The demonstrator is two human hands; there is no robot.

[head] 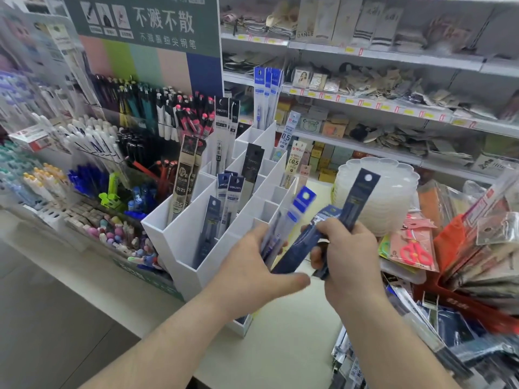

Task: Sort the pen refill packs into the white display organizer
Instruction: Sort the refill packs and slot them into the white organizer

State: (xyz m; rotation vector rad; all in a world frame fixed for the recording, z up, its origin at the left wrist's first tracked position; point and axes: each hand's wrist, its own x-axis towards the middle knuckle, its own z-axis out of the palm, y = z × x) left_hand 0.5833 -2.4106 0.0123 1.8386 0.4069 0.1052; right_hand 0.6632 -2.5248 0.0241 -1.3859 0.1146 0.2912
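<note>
Left hand [252,265] fingers curled round refill packs [292,220]; right hand [348,256] fingers gripping dark pack [359,197], tilted upward.

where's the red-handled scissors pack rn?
Head view, right side: the scissors pack lies on the pile of goods just right of the right hand, below the stack of clear trays and left of the red basket.
</note>
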